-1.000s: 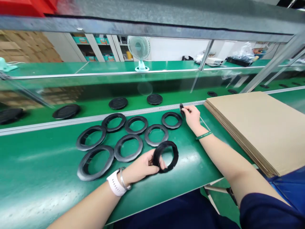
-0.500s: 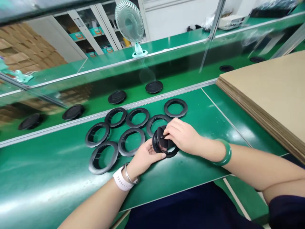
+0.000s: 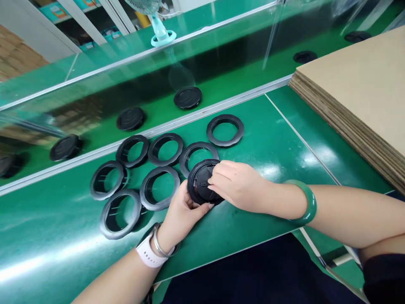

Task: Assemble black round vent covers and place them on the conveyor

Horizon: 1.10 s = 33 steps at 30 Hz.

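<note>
A round black plastic ring (image 3: 191, 185) sits in my left hand (image 3: 182, 213), with the thumb along its near edge and the fingers around its left side. Inside the ring lies a black disc (image 3: 204, 179) with ridges across its face, roughly flush with the rim. My right hand (image 3: 232, 183) has its fingertips pinched together at the disc's middle, covering its right part. Beside my hands, several loose black flanged rings stand on the green table, among them one ring (image 3: 145, 188) just left of my left hand and another (image 3: 183, 158) behind the held piece.
A conveyor belt (image 3: 152, 103) behind a metal rail (image 3: 177, 122) carries several black round pieces, such as one black cap (image 3: 187, 98). At the right lies a stack of cardboard sheets (image 3: 354, 80). A mint fan (image 3: 162, 33) stands on the ledge beyond.
The disc, tilted within the ring before, now lies flat in it. My hands have shifted slightly left with the piece. The view has tilted downward, and the conveyor pieces appear further left.
</note>
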Available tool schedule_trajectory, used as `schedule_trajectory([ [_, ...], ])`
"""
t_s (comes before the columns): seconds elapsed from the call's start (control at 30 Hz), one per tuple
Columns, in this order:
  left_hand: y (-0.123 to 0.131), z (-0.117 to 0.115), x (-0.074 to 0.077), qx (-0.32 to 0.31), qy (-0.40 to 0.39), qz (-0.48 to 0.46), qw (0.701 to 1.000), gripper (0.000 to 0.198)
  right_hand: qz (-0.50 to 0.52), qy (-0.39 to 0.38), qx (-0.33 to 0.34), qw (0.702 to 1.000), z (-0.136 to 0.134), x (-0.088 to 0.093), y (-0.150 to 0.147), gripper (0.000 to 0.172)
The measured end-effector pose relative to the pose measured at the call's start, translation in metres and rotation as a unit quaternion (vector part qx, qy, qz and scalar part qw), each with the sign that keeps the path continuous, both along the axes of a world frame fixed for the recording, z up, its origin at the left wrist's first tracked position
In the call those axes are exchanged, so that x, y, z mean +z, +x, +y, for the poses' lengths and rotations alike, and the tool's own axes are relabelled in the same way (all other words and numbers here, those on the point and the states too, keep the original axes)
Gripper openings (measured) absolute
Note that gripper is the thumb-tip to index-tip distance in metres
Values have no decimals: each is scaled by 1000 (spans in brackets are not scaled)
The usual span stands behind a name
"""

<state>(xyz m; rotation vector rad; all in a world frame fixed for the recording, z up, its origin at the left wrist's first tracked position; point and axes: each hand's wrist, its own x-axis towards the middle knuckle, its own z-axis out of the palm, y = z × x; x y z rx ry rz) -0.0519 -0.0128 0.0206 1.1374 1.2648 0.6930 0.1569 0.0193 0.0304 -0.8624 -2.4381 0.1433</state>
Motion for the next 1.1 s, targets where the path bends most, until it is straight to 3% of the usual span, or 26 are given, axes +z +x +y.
schedule_trajectory([
  [0.47, 6, -7, -2, 20, 25, 13, 999, 61, 77, 106, 10, 991, -1, -9, -6, 26],
  [0.67, 7, -5, -2, 25, 22, -17, 999, 64, 71, 80, -3, 994, 0, -12, -7, 29],
  [1.1, 5, -5, -5, -3, 46, 35, 998, 57, 86, -28, -10, 996, 4, -12, -6, 24],
])
